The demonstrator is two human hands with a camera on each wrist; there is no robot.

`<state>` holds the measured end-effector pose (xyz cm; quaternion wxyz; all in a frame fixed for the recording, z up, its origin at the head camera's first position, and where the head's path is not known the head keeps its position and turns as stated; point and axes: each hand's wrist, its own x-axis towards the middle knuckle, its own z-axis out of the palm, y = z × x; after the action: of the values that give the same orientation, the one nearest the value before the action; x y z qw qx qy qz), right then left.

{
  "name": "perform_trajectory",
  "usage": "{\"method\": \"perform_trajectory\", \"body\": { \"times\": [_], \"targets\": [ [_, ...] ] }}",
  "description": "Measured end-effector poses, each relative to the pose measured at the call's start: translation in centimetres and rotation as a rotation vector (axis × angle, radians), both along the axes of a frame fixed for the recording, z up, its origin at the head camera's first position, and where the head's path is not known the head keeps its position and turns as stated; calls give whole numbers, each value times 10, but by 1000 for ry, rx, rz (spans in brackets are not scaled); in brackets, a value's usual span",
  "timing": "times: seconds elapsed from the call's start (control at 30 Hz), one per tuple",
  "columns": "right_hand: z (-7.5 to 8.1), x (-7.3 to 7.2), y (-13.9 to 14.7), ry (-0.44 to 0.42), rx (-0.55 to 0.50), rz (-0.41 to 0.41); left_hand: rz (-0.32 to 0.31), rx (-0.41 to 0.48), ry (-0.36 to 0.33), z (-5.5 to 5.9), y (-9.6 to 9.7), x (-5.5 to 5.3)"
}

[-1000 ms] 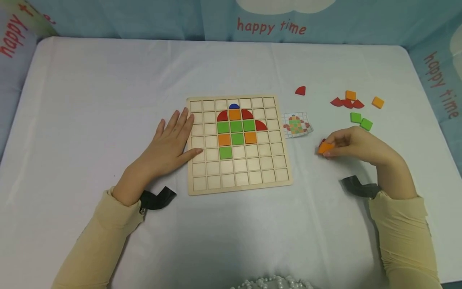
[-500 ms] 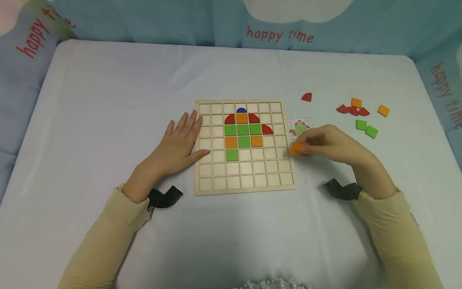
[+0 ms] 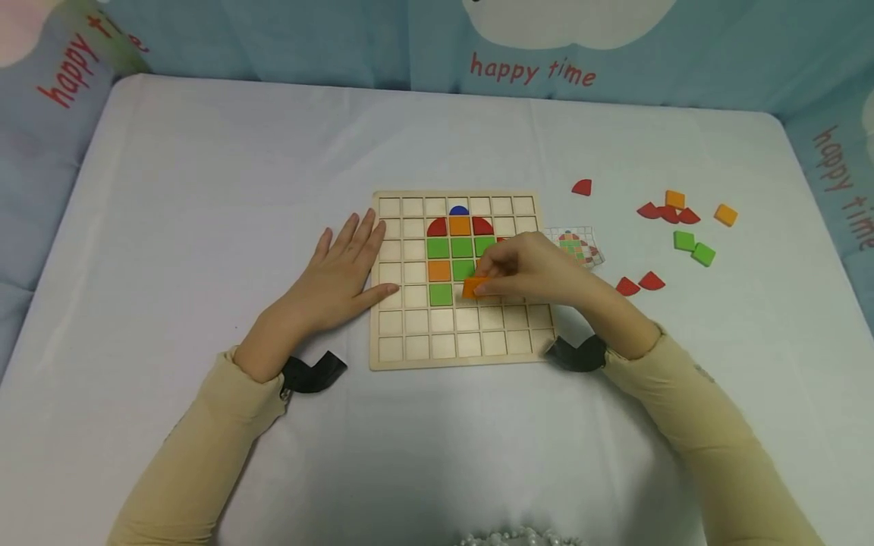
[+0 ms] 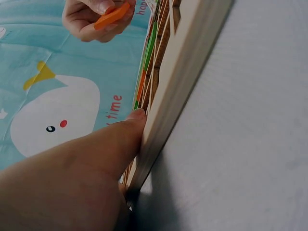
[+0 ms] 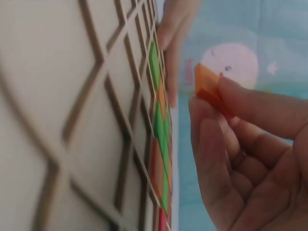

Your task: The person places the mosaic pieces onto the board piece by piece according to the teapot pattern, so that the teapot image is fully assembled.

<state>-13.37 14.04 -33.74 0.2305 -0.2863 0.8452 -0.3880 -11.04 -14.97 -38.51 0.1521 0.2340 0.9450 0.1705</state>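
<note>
My right hand point(image 3: 536, 267) pinches an orange square tile point(image 3: 474, 287) between thumb and fingers, just above the wooden grid board point(image 3: 410, 345). In the right wrist view the same orange tile point(image 5: 210, 89) stands clear of the board's surface. My left hand point(image 3: 334, 269) lies flat with spread fingers at the board's left edge, its thumb point(image 4: 118, 139) on the rim. Green tiles point(image 3: 440, 295), orange tiles, red quarter-circles point(image 3: 437, 227) and a blue half-circle point(image 3: 460, 211) sit in the board's cells. Some tiles are hidden behind my right hand.
A printed pattern card point(image 3: 580, 244) lies at the board's right, partly covered by my right hand. Farther right are loose red quarter-circles point(image 3: 652, 281), orange squares point(image 3: 726, 214) and green squares point(image 3: 693, 247). Black wrist mounts point(image 3: 576, 354) project near both wrists.
My right hand has moved left from the table onto the board, carrying the orange tile. Two red quarter-circles now show where it was. My left hand stays at the board's edge.
</note>
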Motion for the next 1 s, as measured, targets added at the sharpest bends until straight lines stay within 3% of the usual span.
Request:
{"method": "perform_trajectory", "body": {
  "times": [0.27, 0.57, 1.0],
  "targets": [
    [-5, 1, -10, -1, 80, -47, -1, -3, -2, 3, 1, 1],
    [-8, 0, -11, 69, 126, -61, 3, 9, -3, 2, -1, 2],
    [-12, 0, -7, 91, 61, -19, -10, 4, -8, 2, 3, 0]
  ]
}}
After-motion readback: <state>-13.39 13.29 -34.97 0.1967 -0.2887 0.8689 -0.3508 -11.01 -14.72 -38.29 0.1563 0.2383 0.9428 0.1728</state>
